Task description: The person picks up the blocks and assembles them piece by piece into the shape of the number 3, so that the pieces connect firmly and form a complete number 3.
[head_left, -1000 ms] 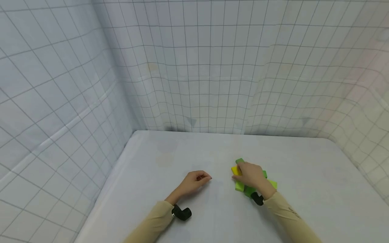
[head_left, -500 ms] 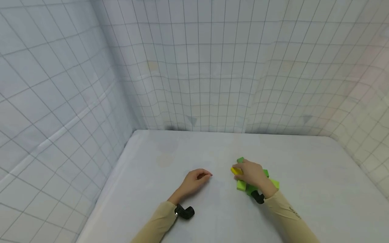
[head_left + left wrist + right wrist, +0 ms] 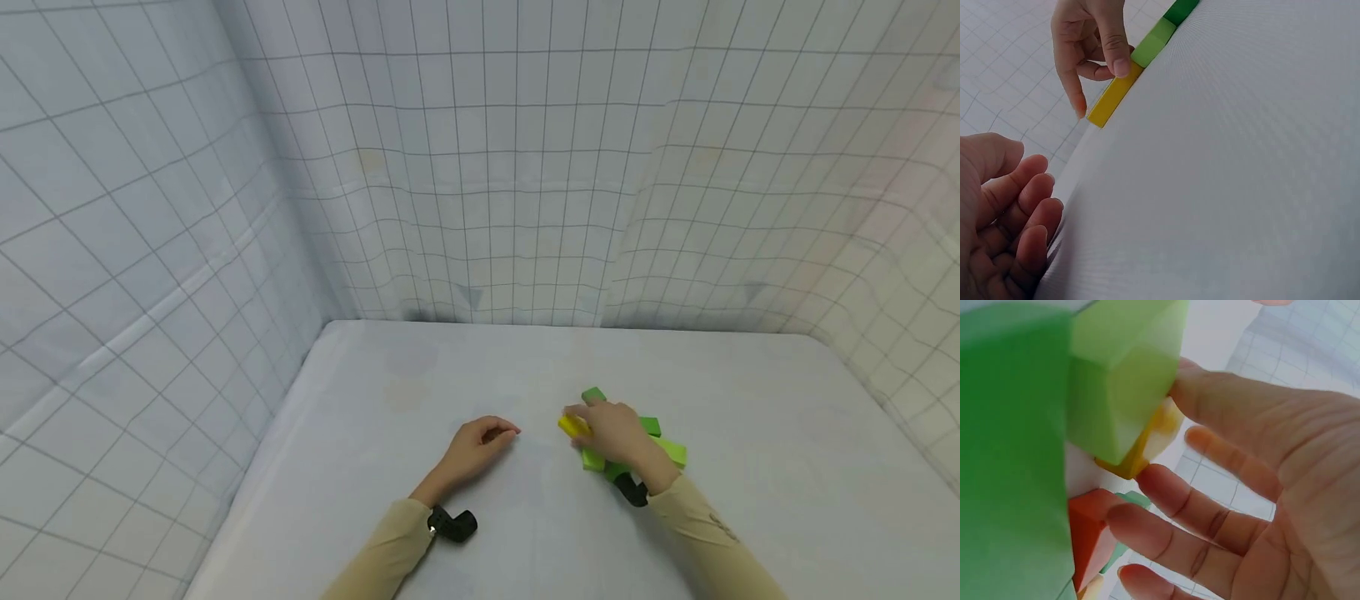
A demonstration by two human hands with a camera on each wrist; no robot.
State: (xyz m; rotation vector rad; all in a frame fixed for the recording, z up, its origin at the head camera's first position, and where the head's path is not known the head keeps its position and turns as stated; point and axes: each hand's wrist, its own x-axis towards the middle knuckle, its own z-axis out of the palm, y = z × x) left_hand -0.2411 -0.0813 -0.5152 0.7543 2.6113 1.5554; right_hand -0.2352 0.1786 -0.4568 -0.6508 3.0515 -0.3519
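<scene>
Gripping the yellow block (image 3: 573, 426) with the right hand (image 3: 617, 432): thumb along near side, fingertips round the opposite side. Placed roughly midway between left and right edges of the table (image 3: 536, 542), well apart from the far edge. Probably held by opposite sides for control without knocking neighbours, packed close under and around the palm.

Around the grip: green block (image 3: 593, 393) toward the far edge; lime block (image 3: 592, 460) and dark green block (image 3: 617, 472) on the near side; mid-green block (image 3: 650, 427) and yellow-green block (image 3: 673, 451) toward the right edge. Also a red block (image 3: 1087, 534), seen in the right wrist view only, likely masked by the palm from above. Cannot tell contact from gap between yellow and lime.

Left hand (image 3: 477, 447): between cluster and left edge, fingers loosely curled, holding nothing. Probably parked clear of the blocks to leave working room. Cannot tell full rest on the tabletop from slight hover.
</scene>
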